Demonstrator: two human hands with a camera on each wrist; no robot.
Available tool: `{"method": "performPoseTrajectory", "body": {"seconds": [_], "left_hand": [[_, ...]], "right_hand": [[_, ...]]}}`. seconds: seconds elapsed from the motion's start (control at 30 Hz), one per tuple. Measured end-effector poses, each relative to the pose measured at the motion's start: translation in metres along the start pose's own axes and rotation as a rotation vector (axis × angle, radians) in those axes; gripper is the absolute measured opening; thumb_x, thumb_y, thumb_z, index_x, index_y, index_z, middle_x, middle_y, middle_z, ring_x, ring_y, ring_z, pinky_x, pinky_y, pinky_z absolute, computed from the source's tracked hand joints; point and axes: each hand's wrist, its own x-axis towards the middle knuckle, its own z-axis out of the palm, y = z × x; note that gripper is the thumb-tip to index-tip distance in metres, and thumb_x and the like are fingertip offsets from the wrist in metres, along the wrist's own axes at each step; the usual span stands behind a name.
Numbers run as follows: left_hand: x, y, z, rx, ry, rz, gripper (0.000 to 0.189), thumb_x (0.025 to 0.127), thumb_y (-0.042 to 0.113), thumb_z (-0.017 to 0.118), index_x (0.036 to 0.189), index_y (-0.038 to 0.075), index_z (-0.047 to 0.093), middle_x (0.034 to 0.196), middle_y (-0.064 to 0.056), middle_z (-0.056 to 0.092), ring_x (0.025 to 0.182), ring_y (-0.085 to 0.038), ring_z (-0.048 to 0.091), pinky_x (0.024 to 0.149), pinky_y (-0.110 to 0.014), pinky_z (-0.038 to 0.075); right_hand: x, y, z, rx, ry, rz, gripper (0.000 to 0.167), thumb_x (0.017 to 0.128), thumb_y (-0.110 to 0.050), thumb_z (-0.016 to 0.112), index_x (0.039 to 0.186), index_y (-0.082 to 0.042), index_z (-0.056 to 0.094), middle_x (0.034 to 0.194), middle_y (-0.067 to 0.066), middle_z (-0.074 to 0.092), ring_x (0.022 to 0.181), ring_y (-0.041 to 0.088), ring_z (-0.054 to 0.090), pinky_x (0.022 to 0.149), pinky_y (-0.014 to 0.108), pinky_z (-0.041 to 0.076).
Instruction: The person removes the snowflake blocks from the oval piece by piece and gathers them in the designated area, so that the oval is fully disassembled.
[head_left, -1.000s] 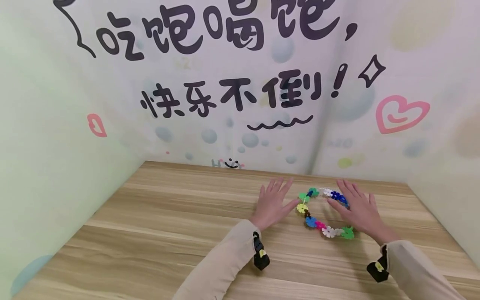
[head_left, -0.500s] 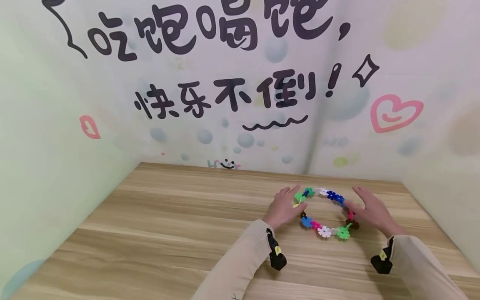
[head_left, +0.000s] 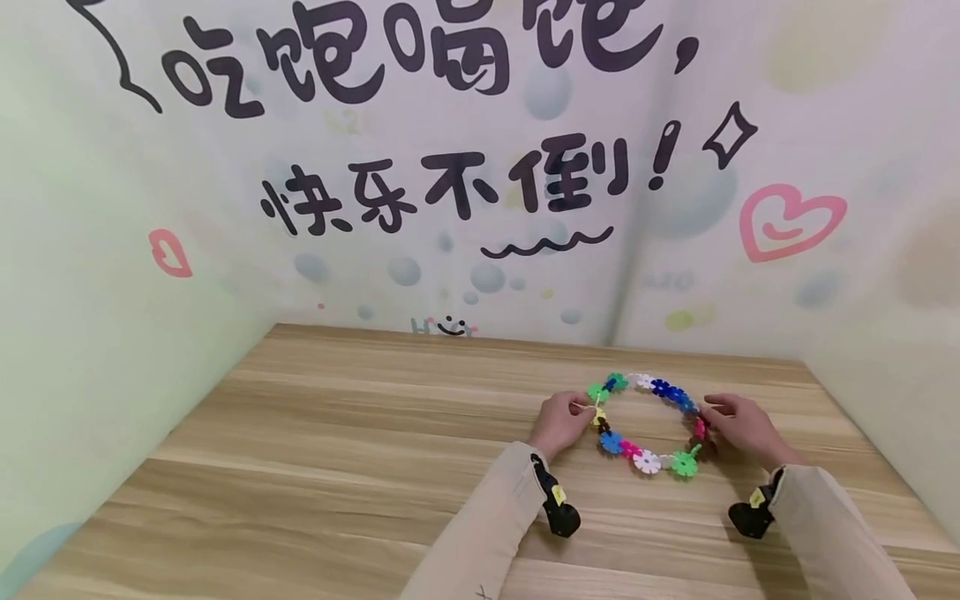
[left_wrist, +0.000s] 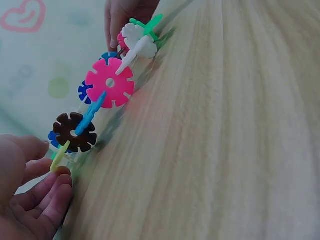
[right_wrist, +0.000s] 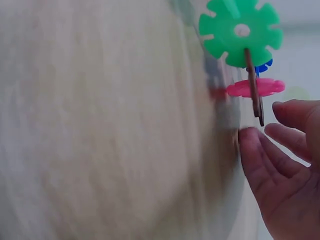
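A ring of linked colourful notched plastic discs (head_left: 647,462) lies on the wooden table, in front of me and right of centre. At its left side my left hand (head_left: 561,423) pinches a yellow disc (left_wrist: 60,157) between thumb and fingers, beside a brown disc (left_wrist: 74,133). My right hand (head_left: 750,429) is at the ring's right side. In the right wrist view its fingers (right_wrist: 252,155) are bent and spread apart, close to the brown disc (right_wrist: 253,92) and the pink disc (right_wrist: 257,87). Whether they touch a disc is hard to tell.
The wooden table (head_left: 337,467) extends to the left of the ring. A fabric wall (head_left: 420,283) printed with large characters and hearts rises behind it, and pale side walls close it in at left and right.
Both hands were spread over the ring with straight fingers. They have since lowered to its two sides with the fingers bending, and the left has taken hold of a disc.
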Motion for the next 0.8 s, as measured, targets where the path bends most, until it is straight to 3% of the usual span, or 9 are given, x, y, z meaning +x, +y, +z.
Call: {"method": "performPoseTrajectory", "body": {"seconds": [0.13, 0.3, 0.53, 0.57, 0.77, 0.8], "left_hand": [[0.000, -0.001, 0.001, -0.021, 0.007, -0.007, 0.015, 0.084, 0.016, 0.060, 0.095, 0.007, 0.065, 0.081, 0.000, 0.061, 0.074, -0.009, 0.055, 0.062, -0.021, 0.045], [0.001, -0.001, 0.002, -0.022, 0.029, 0.002, 0.011, 0.081, 0.009, 0.062, 0.091, 0.005, 0.066, 0.076, 0.001, 0.061, 0.068, -0.007, 0.053, 0.059, -0.019, 0.043], [0.003, -0.009, 0.001, -0.069, 0.078, -0.002, 0.011, 0.079, 0.004, 0.063, 0.088, 0.006, 0.069, 0.071, 0.002, 0.061, 0.063, -0.006, 0.056, 0.057, -0.018, 0.046], [0.006, -0.016, 0.004, -0.091, 0.091, 0.024, 0.011, 0.078, 0.004, 0.064, 0.087, 0.007, 0.069, 0.068, 0.003, 0.060, 0.060, -0.005, 0.055, 0.054, -0.017, 0.045], [0.007, -0.022, -0.003, -0.232, 0.099, -0.032, 0.011, 0.077, -0.003, 0.061, 0.086, 0.000, 0.067, 0.063, -0.003, 0.061, 0.051, -0.010, 0.058, 0.048, -0.018, 0.048], [0.004, -0.016, -0.008, -0.240, 0.095, -0.068, 0.012, 0.077, -0.005, 0.061, 0.087, -0.002, 0.067, 0.064, -0.005, 0.062, 0.053, -0.012, 0.060, 0.049, -0.019, 0.050]], "right_hand": [[0.002, 0.005, 0.001, 0.122, -0.025, 0.062, 0.043, 0.093, -0.017, 0.046, 0.117, 0.019, 0.042, 0.097, 0.027, 0.059, 0.074, 0.020, 0.060, 0.066, 0.029, 0.051], [0.003, 0.007, 0.002, 0.225, -0.052, 0.134, 0.039, 0.093, -0.015, 0.047, 0.117, 0.015, 0.046, 0.093, 0.015, 0.062, 0.073, 0.015, 0.058, 0.064, 0.025, 0.051], [0.005, 0.004, 0.005, 0.234, -0.057, 0.105, 0.037, 0.092, -0.015, 0.049, 0.115, 0.015, 0.048, 0.092, 0.014, 0.063, 0.074, 0.012, 0.059, 0.065, 0.023, 0.051], [0.005, 0.003, 0.006, 0.238, -0.059, 0.103, 0.037, 0.092, -0.015, 0.049, 0.115, 0.015, 0.049, 0.093, 0.014, 0.063, 0.074, 0.012, 0.059, 0.065, 0.023, 0.051], [0.008, -0.003, 0.014, 0.274, -0.071, 0.098, 0.036, 0.091, -0.013, 0.050, 0.115, 0.014, 0.049, 0.095, 0.013, 0.062, 0.076, 0.011, 0.059, 0.067, 0.024, 0.051], [0.009, -0.005, 0.015, 0.277, -0.073, 0.093, 0.036, 0.091, -0.013, 0.050, 0.115, 0.015, 0.049, 0.095, 0.013, 0.062, 0.076, 0.010, 0.059, 0.067, 0.024, 0.051]]}}
